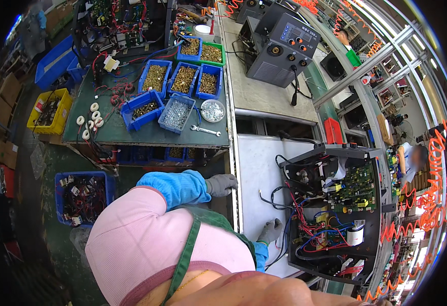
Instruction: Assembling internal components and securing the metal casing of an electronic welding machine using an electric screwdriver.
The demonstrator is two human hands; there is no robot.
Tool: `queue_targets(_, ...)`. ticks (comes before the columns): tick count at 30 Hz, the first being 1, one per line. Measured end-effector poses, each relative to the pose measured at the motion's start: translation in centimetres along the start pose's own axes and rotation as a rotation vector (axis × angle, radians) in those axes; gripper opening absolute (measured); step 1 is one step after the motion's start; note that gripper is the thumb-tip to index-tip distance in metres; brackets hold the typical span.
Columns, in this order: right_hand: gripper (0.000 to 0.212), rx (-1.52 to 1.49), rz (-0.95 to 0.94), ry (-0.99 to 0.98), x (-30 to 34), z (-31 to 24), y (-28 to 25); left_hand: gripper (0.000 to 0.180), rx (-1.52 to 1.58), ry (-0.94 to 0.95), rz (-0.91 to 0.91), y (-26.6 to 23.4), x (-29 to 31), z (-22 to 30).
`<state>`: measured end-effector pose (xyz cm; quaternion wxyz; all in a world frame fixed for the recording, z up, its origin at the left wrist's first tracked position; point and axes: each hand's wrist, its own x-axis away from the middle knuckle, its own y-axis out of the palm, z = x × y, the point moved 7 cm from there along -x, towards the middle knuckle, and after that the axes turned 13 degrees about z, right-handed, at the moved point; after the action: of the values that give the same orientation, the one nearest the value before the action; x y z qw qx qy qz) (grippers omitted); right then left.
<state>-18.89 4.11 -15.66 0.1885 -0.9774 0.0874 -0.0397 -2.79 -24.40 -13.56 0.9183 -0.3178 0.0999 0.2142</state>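
Observation:
My left hand [222, 185], in a grey glove and blue sleeve, is at the long metal rail [235, 168] beside the white work surface, its fingers curled over the edge. On that surface lies my right hand [270, 231], also gloved in grey, with loosely bent fingers and nothing visible in it. Just right of it is an opened black machine housing [297, 250]. Inside show green circuit boards [356, 189], red and blue wires [317, 232] and a white cylindrical part [355, 236]. Black cables [272, 201] spill from the housing towards my hands.
A green-topped bench [182, 140] at the left carries blue bins of brass-coloured screws [154, 76], a bin of silver hardware [176, 113], a white bowl [212, 110] and a wrench [205, 131]. A grey welding machine [283, 51] stands ahead. A blue crate [110, 186] holds wired parts.

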Motion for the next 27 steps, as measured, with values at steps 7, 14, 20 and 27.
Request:
queue_targets(7, 0.022, -0.008, 0.005, 0.006, 0.6, -0.9, 0.1, 0.027, -0.005, 0.002, 0.004, 0.2, 0.0, -0.4)
queue_targets(14, 0.021, -0.018, 0.004, 0.032, 0.5, -0.6, 0.0, 0.026, 0.002, -0.022, 0.021, 0.3, 0.1, -0.5)
queue_targets(20, 0.022, -0.012, 0.005, -0.002, 0.0, 0.1, -0.1, 0.026, -0.009, -0.025, 0.037, 0.5, 0.1, -0.5)
queue_targets(27, 0.023, 0.000, 0.013, -0.013, -0.1, -0.1, -0.1, 0.024, 0.010, 0.003, 0.059, 0.1, -0.4, -0.3)
